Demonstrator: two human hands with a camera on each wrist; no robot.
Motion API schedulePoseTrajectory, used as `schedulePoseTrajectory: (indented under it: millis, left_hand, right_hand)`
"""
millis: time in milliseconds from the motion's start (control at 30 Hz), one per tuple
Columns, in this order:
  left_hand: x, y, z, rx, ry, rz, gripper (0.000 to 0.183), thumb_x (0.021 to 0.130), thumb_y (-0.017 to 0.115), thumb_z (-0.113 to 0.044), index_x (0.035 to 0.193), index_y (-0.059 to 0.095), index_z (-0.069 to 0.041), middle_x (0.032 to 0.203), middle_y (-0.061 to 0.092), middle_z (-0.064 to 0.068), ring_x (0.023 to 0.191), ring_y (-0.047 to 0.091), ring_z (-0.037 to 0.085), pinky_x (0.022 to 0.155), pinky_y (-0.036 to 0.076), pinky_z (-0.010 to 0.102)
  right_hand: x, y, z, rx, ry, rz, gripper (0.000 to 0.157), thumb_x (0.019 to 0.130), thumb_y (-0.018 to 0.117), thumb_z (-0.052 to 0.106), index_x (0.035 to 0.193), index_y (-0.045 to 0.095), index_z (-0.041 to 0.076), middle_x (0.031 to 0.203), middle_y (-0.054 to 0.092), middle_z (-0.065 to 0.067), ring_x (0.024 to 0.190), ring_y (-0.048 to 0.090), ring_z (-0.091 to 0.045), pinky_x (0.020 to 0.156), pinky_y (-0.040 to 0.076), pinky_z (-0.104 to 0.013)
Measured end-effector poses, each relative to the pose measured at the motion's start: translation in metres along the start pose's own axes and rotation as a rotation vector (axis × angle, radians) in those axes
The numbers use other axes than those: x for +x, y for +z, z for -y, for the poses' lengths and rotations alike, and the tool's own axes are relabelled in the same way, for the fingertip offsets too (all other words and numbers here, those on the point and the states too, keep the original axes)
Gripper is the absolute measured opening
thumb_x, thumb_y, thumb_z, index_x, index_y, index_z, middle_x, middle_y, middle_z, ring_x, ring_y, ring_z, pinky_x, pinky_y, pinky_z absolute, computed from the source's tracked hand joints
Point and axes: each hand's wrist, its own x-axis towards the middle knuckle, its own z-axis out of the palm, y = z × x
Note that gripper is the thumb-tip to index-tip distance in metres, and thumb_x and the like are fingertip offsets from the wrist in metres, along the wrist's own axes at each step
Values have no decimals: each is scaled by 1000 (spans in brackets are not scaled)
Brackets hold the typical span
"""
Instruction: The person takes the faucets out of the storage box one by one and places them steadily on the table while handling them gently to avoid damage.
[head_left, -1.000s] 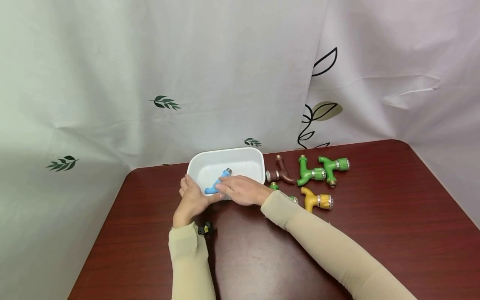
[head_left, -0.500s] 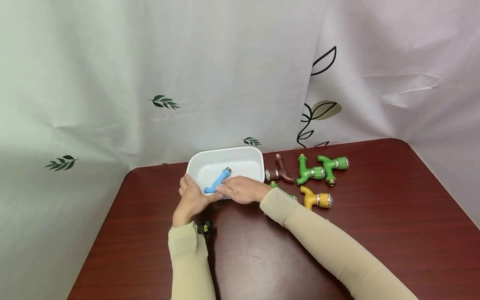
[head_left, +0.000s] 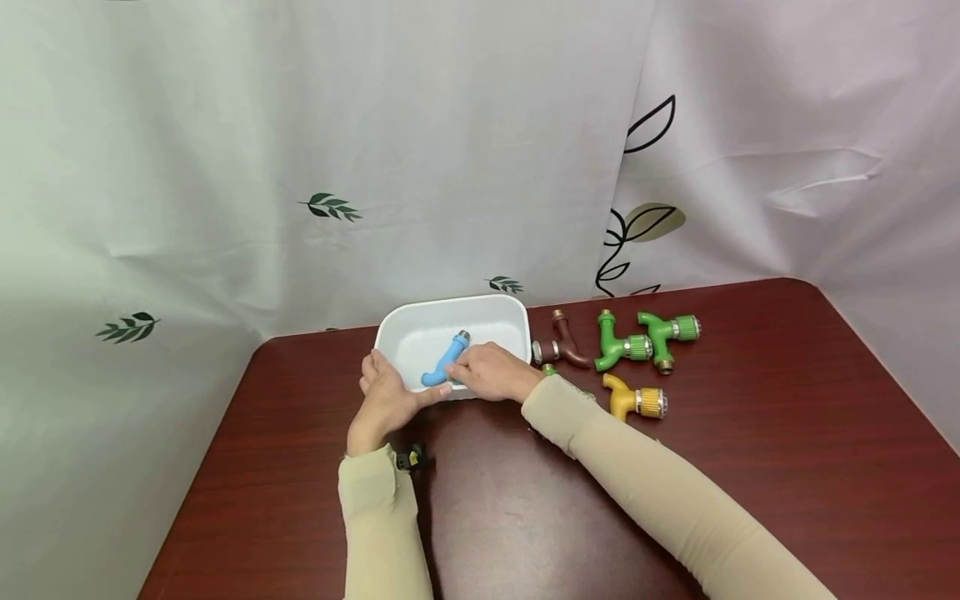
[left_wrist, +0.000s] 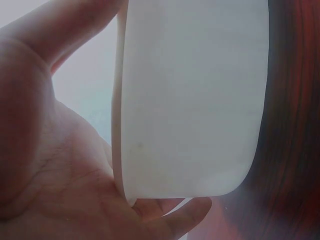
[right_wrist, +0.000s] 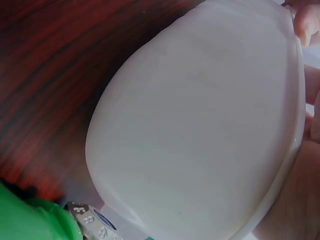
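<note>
A white plastic tub (head_left: 450, 308) stands at the back of the table. Inside it, a light blue tap (head_left: 446, 360) lies aslant, its threaded metal end pointing up and right. My left hand (head_left: 384, 402) grips the tub's near left corner, thumb along the front rim and fingers round the side; the left wrist view shows the tub's outer wall (left_wrist: 195, 100) between them. My right hand (head_left: 491, 372) reaches over the front rim with curled fingers and holds the blue tap, covering its handle end. In the right wrist view the tub wall (right_wrist: 195, 120) hides the tap.
Right of the tub lie a brown tap (head_left: 567, 343), two green taps (head_left: 609, 348) and a yellow tap (head_left: 619, 398). Another green tap (head_left: 550, 369) is mostly hidden by my right sleeve. A pale curtain (head_left: 450, 167) hangs behind the dark red table (head_left: 495, 500).
The blue tap has shifted slightly right inside the tub. My right hand's fingers have curled in and its knuckles have risen; my left hand keeps its place on the tub.
</note>
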Motion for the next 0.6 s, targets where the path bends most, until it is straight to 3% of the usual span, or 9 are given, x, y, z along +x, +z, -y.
schedulePoseTrajectory:
  millis: [200, 433, 600]
  left_hand:
    - [1, 1, 0, 10, 3, 1, 135, 79, 85, -43, 151, -14, 14, 158, -5, 31, 138, 11, 51, 114, 24, 59]
    - [1, 2, 0, 14, 3, -5, 134, 79, 85, -41, 151, -13, 15, 157, -3, 32, 138, 12, 51, 114, 24, 59]
    - [1, 2, 1, 18, 11, -13, 134, 78, 86, -42, 151, -11, 15, 157, -1, 32, 137, 13, 51, 114, 24, 59]
  right_hand:
    - [0, 2, 1, 22, 39, -94, 18, 98, 64, 19, 104, 80, 11, 95, 74, 0, 83, 60, -13, 80, 49, -29]
    - [-1, 4, 0, -2, 33, -165, 11, 93, 69, 6, 97, 79, 9, 98, 74, -4, 81, 60, -15, 79, 50, -31]
    - [-2, 6, 0, -20, 37, -197, 10, 93, 70, 6, 96, 79, 9, 99, 75, -4, 81, 61, -14, 78, 51, -31]
